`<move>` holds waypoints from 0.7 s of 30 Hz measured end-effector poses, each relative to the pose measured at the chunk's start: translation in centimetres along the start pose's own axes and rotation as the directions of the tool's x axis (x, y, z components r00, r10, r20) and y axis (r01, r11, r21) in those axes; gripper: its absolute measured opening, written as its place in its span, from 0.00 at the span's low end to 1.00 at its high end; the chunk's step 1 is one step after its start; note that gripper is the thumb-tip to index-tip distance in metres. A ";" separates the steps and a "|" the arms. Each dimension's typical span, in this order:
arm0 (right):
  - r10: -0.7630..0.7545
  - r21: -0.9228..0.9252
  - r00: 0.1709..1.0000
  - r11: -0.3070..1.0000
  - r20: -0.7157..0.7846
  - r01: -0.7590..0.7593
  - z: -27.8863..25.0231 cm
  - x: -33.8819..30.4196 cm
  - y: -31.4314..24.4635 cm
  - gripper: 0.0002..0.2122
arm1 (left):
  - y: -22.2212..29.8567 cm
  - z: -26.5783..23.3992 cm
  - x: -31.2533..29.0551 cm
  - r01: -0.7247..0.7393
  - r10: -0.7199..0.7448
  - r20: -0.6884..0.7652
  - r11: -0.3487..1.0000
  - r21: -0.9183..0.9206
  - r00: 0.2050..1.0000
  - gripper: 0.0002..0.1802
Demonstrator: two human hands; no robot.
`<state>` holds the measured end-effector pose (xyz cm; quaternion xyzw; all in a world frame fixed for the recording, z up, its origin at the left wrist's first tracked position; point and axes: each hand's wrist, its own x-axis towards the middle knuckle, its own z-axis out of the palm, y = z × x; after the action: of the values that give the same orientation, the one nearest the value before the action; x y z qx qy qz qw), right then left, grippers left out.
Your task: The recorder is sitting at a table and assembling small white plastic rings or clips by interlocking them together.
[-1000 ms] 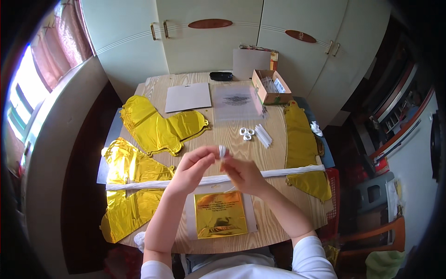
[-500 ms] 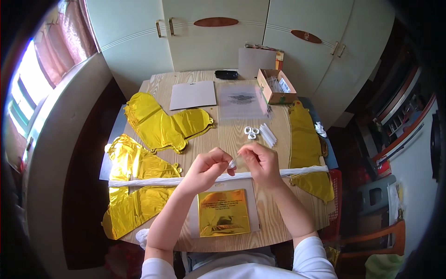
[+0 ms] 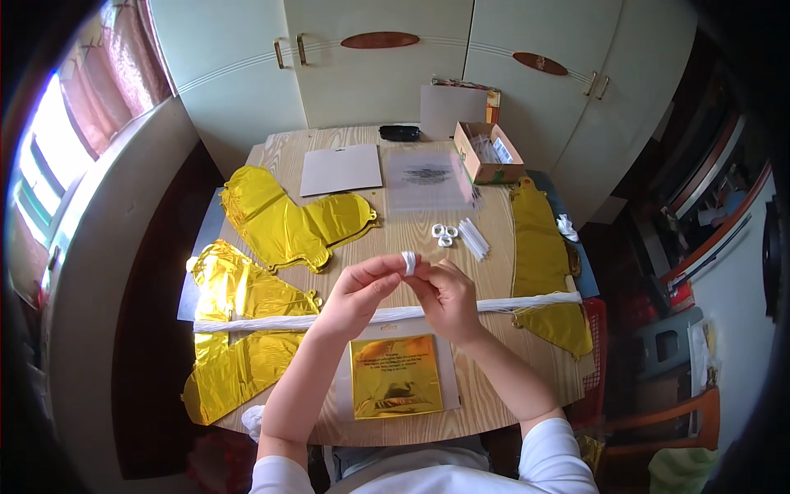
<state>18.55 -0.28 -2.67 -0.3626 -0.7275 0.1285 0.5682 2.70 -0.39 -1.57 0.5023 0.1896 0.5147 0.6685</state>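
Note:
Above the middle of the table, my hands are close together. White string (image 3: 409, 263) is wound in a small band round the fingertips of my left hand (image 3: 355, 290), whose thumb is pressed in. My right hand (image 3: 451, 301) is closed in a pinch against it; the strand between its fingers is mostly hidden. Below them a long bundle of white strings (image 3: 255, 323) lies across the table from left to right. Nearer me is a flat gold packet (image 3: 395, 395) on a pale card. Beyond my hands lie several small white coils (image 3: 445, 232) and several white tubes (image 3: 474, 239).
Gold foil balloons (image 3: 284, 218) lie flat on the left, with another gold foil balloon (image 3: 537, 239) on the right. Toward the back are a white card (image 3: 341, 169), a clear plastic bag (image 3: 428, 181), a black case (image 3: 400, 133) and an open cardboard box (image 3: 498, 171).
My left fingers have straightened upward, with the wound string now showing at their tips. My right hand has come down and in beside them; the strand stretched between my hands no longer shows.

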 end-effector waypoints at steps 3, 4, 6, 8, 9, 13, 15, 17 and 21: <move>-0.022 -0.102 1.000 0.995 -0.023 0.019 -0.4 0.6 -0.7 0.03 | 0.2 0.7 0.4 -0.073 0.083 -0.019 0.951 0.302 0.996 0.17; -0.046 -0.110 0.998 0.993 -0.050 0.040 -0.4 0.6 -0.4 0.04 | 0.1 0.6 0.3 -0.098 0.111 -0.013 0.919 0.383 0.994 0.17; -0.094 -0.168 0.995 0.982 -0.042 0.086 -1.0 0.8 -0.2 0.05 | -0.4 0.3 0.3 -0.146 0.167 0.008 0.834 0.532 0.986 0.17; -0.135 -0.203 0.989 0.972 -0.055 0.121 -1.2 1.0 -0.4 0.07 | -0.2 0.4 0.2 -0.079 0.105 -0.014 0.826 0.558 0.994 0.15; -0.149 -0.210 0.988 0.968 -0.044 0.137 -1.3 1.2 -0.4 0.07 | -0.2 0.4 0.2 -0.046 0.073 -0.025 0.820 0.570 0.997 0.15; -0.151 -0.159 0.988 0.976 -0.008 0.148 -1.8 1.4 -0.1 0.07 | 0.3 0.8 0.2 0.071 -0.026 -0.080 0.768 0.636 0.996 0.11; -0.104 -0.085 0.995 0.991 0.007 0.104 -1.8 1.4 0.1 0.07 | 0.9 1.1 0.3 0.180 -0.128 -0.128 0.760 0.625 0.983 0.10; -0.034 -0.005 0.999 0.999 0.028 0.034 -1.7 1.3 0.2 0.06 | 0.4 0.7 0.2 0.169 -0.147 -0.084 0.844 0.509 0.986 0.09; 0.228 0.319 0.954 0.905 0.194 -0.281 -1.9 1.2 0.7 0.05 | 0.6 1.0 0.2 0.202 -0.201 -0.030 0.946 0.255 0.979 0.09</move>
<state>20.44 0.61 -1.65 -0.3393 -0.6814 0.3536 0.5438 3.20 -0.69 -0.59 0.5617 0.3061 0.4158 0.6465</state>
